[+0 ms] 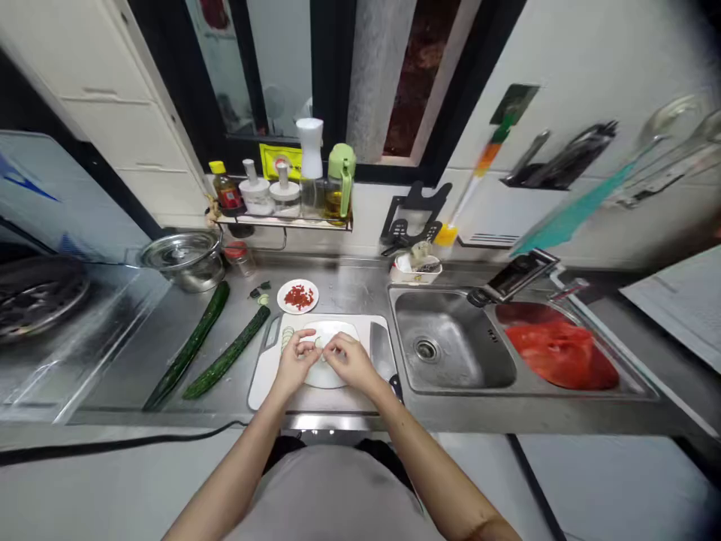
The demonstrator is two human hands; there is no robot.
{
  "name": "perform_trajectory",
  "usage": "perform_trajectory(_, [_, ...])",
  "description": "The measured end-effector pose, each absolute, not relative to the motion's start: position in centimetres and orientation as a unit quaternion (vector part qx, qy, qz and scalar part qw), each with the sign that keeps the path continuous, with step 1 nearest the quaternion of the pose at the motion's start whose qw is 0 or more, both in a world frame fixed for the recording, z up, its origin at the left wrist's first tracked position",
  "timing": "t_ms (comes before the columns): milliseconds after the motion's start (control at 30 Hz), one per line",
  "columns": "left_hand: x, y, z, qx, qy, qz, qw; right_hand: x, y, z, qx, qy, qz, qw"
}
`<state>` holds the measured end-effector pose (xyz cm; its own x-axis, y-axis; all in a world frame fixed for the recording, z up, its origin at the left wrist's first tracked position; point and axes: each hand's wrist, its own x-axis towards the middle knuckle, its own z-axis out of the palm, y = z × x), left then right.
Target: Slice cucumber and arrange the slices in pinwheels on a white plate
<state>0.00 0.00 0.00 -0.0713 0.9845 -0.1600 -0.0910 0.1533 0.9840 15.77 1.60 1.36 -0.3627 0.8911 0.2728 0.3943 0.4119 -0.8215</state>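
My left hand point(294, 363) and my right hand point(350, 361) meet over a white plate point(338, 330) on the white cutting board point(264, 376). Both hands have their fingers pinched together on small pale cucumber slices point(318, 343) above the plate. More slices point(287, 336) lie in a row at the plate's left. A cleaver point(381, 352) lies flat on the board's right side, beside my right hand. Two whole cucumbers point(228, 353) point(188, 346) lie on the steel counter to the left of the board.
A small dish of chopped red chilli point(298, 296) sits behind the board. A sink point(451, 346) is to the right, with a red basin point(557, 353) beyond it. A steel pot point(183, 259), a stove point(39, 297) and a condiment shelf point(287, 218) stand at the back left.
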Motion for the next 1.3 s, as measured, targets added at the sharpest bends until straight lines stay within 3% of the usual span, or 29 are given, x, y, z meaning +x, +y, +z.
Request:
perform_trajectory(467, [1.0,-0.2,-1.1,0.515,0.535,0.509,0.436,15.7,2.3,-0.1,-0.456,-0.684,0.428,0.374])
perform_trajectory(833, [1.1,1.2,-4.5,0.540,0.586,0.456,0.396,16.1,3.9,-3.0,-0.471,-0.622,0.518,0.351])
perform_trajectory(1000, [1.6,2.9,-5.6,0.544,0.648,0.388,0.366,16.6,5.7,-5.1,-0.492,-0.638,0.510,0.303])
perform_trajectory(1300, [2.3,6.1,-6.5,0.579,0.720,0.220,0.312,16.1,7.7,-6.2,-0.612,-0.699,0.349,0.121])
